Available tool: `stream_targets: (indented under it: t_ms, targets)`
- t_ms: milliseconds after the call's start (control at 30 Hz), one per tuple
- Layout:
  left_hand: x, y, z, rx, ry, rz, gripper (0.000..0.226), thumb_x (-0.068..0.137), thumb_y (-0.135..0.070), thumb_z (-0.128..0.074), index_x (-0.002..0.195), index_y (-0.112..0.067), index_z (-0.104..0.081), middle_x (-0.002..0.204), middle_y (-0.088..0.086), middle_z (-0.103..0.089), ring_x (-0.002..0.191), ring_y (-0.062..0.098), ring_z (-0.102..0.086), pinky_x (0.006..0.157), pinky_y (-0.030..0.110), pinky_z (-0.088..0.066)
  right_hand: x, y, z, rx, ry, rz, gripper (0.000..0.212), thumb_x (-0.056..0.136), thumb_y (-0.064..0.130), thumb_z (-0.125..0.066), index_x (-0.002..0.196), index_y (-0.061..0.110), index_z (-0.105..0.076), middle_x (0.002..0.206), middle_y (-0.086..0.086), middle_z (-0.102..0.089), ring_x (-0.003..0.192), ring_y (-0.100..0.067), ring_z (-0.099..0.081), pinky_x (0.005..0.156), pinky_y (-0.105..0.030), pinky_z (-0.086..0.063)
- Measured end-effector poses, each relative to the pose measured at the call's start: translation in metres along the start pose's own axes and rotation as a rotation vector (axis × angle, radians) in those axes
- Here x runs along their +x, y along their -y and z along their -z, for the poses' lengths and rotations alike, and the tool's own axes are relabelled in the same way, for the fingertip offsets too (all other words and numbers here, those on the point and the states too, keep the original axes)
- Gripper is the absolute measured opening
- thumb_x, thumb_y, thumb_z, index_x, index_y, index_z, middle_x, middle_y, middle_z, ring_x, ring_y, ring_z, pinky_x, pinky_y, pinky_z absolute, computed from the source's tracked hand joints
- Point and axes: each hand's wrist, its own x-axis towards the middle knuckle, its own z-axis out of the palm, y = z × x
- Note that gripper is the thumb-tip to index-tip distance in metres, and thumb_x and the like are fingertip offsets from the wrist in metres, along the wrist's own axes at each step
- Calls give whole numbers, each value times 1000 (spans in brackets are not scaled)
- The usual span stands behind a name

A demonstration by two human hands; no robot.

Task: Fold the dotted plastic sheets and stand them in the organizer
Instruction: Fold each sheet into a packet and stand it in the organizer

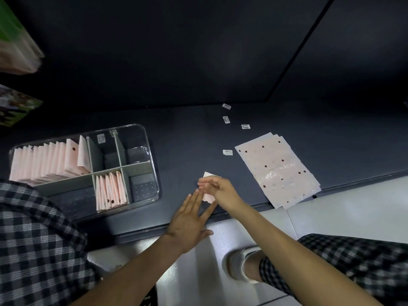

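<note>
Four stickers (227,152) — two hands (198,208).

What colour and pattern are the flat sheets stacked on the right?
Pale pink with scattered dark dots, seen in the head view: flat sheets.

Folded pink dotted sheet (208,196) right of clear organizer (152,164); flat sheet stack (278,168) further right; folded sheets (48,160) upright inside.

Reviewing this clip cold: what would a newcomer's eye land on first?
Probably the two hands at centre: the right hand pinches a small folded sheet on the dark table while the left hand lies flat beside it. Then the clear organizer at left, and the flat dotted sheets at right.
</note>
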Motion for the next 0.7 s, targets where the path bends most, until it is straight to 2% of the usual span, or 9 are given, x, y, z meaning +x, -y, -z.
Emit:
stream_targets:
  t_ms: [67,200,267,367,433,533,633,700]
  targets:
    - [1,0,0,5,7,-1,78,95,-58,-32,147,-28,18,150,18,29,137,28,33,112,37,20,9,3,-5,4,13,-30,29,93,-11,-44,120,-9,-55,121,-25,-59,107,-27,-59,81,-12,-48]
    - [0,1,1,24,24,-1,79,94,-59,-33,148,-29,17,152,20,27,140,28,29,111,39,21,27,9,0,-124,-17,5,35,91,-17,-38,120,-9,-56,123,-25,-59,99,-20,-58,83,-11,-44]
    - [-1,4,1,43,31,-2,79,93,-61,-32,148,-30,16,152,20,26,140,29,28,111,41,22,33,11,5,-343,26,74,39,88,-17,-40,115,-2,-62,121,-16,-62,104,-20,-58,89,-14,-41]
    - [-6,12,3,67,63,-14,75,93,-62,-31,148,-34,11,153,17,26,140,33,28,112,47,21,40,11,18,-793,115,201,36,86,-5,-50,112,14,-65,119,-3,-59,113,-20,-46,96,-22,-33]
    - [-11,20,5,83,75,-27,72,92,-63,-30,149,-36,4,155,12,24,140,35,26,113,51,19,40,11,27,-1030,159,212,28,88,7,-54,111,22,-62,117,2,-56,114,-20,-41,96,-31,-31]
    - [-18,28,9,81,64,-37,67,92,-63,-30,149,-35,-8,158,8,15,142,32,24,111,51,20,34,13,32,-1248,219,153,17,90,22,-55,107,21,-58,114,-1,-54,116,-22,-39,94,-34,-31]
    - [-27,34,12,1,59,7,62,93,-61,-33,147,-35,-18,160,6,7,144,28,17,114,47,15,21,9,34,-1250,233,73,14,92,26,-55,101,17,-58,116,-6,-51,116,-23,-40,95,-34,-36]
    - [-34,34,16,-90,82,70,59,94,-58,-35,147,-37,-20,160,3,4,146,25,10,117,44,7,10,7,34,-1111,199,15,4,92,22,-55,91,17,-54,110,-6,-52,108,-23,-48,85,-29,-39]
